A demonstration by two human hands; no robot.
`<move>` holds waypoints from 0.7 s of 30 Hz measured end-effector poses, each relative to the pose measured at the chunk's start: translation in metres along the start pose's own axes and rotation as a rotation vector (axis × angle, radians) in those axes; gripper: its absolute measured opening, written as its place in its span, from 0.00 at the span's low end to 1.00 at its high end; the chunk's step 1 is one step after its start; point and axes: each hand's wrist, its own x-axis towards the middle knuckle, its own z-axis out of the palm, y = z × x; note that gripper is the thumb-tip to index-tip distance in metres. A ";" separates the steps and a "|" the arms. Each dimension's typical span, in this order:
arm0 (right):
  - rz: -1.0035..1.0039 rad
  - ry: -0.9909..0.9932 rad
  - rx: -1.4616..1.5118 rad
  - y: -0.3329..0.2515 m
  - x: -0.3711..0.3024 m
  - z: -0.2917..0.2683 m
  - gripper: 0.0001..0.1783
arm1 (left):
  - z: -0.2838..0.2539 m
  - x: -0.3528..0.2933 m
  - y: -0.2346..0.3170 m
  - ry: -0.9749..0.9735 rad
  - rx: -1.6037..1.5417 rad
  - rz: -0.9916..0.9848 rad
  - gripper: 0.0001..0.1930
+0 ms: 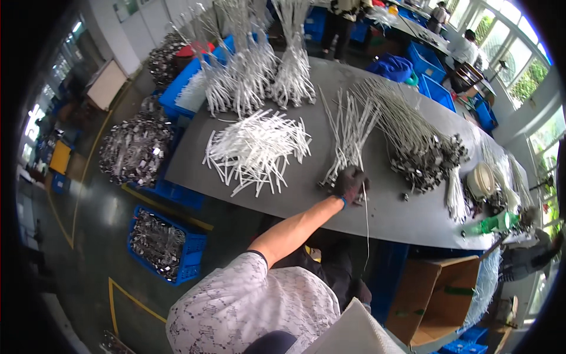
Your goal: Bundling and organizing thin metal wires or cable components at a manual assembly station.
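Note:
My left hand (352, 184), in a dark glove, is over the near end of a bundle of thin metallic wires (352, 133) on the grey table. Its fingers are curled, and a single thin wire (367, 227) comes out by the fingertips and hangs down past the table edge. Low in front of my body is my right hand (358, 292), also dark-gloved, close to the wire's lower end; its fingers are too dark to make out. To the left of the bundle lies a loose pile of white sleeves or short strips (259, 147).
Right of the bundle are many long wires with dark metal ends (424, 156). Upright wire bundles (295, 76) stand at the far left edge. A white tub (480, 180) and green bottle (500, 222) are at right. A cardboard box (433, 295) and blue crate (165, 245) flank me.

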 end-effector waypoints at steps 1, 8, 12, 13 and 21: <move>0.043 -0.050 -0.015 0.000 0.000 0.002 0.10 | -0.001 0.001 -0.008 -0.083 -0.038 -0.191 0.09; 0.010 0.103 0.227 0.024 -0.025 0.021 0.12 | -0.010 0.001 -0.045 -0.152 0.131 -0.008 0.06; -0.023 0.015 0.102 0.035 -0.019 -0.001 0.13 | -0.020 0.016 -0.011 -0.373 0.605 0.115 0.12; -0.115 -0.131 -0.015 0.030 -0.007 -0.013 0.12 | -0.017 0.014 -0.002 -0.320 0.285 -0.005 0.13; -0.244 0.668 0.930 -0.137 0.080 -0.118 0.17 | 0.013 -0.060 -0.006 -0.462 0.117 -0.031 0.12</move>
